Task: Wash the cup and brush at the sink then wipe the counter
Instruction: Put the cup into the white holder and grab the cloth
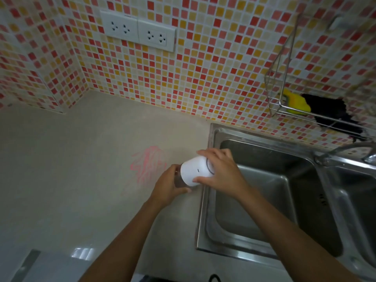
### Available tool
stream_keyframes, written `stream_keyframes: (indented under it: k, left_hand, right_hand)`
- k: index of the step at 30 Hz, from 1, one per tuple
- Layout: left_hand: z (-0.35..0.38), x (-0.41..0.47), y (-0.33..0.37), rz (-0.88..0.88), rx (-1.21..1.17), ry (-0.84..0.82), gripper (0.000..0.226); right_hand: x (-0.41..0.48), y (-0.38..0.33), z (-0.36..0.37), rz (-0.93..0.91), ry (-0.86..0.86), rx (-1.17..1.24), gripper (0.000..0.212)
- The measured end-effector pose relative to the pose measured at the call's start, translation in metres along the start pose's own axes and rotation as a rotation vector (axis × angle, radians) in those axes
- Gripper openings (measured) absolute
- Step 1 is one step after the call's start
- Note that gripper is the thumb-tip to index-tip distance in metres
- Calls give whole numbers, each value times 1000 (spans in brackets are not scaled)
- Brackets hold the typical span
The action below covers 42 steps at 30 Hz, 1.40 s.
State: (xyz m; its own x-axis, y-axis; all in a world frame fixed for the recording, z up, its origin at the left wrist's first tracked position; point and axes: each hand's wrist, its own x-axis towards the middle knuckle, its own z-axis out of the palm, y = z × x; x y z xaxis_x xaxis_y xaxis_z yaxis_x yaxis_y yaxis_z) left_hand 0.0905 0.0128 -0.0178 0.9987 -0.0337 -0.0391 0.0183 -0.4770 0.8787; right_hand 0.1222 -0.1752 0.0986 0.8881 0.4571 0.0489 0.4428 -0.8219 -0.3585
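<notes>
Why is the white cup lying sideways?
Tipped: the white cup lies on its side between both hands, left hand and right hand, beside the sink.

A home kitchen: a steel double-bowl sink [262,202] with a tap [345,151] set into a beige counter [81,169], mosaic wall tiles [203,68], wall sockets [138,30], and a wire rack [284,94] holding what looks like a yellow sponge [296,101].

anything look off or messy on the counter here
Yes: pink scribble marks stain the beige counter, just left of the white cup held by both hands near the sink edge.
</notes>
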Motion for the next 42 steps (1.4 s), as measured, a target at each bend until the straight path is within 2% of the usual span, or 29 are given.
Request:
stream_keyframes:
  k: [2, 5, 7, 11, 19, 30, 35, 38, 40, 42]
  left_hand:
    - [3, -1, -1, 7, -15, 9, 75]
    - [5, -4, 1, 19, -61, 33, 81]
    - [8, -7, 3, 17, -128, 57, 88]
    - [16, -11, 4, 35, -149, 149, 90]
    - [22, -10, 6, 43, -166, 163, 72]
    - [22, -9, 0, -31, -119, 106, 80]
    - [16, -11, 10, -36, -67, 68, 88]
    - [5, -8, 13, -11, -16, -66, 86]
    - [-6, -7, 15, -12, 49, -118, 87]
    - [-20, -9, 20, -95, 155, -62, 90]
  right_hand:
    - [5, -8, 4, -47, 35, -20, 77]
    - [13, -20, 18, -94, 0, 60, 75]
    - [20, -26, 31, -71, -13, 141, 70]
    - [27, -22, 51, 58, 41, 307, 46]
    - [22, -15, 78, 243, 177, 478, 46]
    - [29, -13, 99, 241, 262, 463, 42]
    - [29, -9, 90, 202, 155, 434, 34]
    - [31, -4, 76, 186, 25, 496, 36]
    - [28, 1, 63, 208, 84, 526, 43]
    - [19, 10, 48, 207, 196, 478, 46]
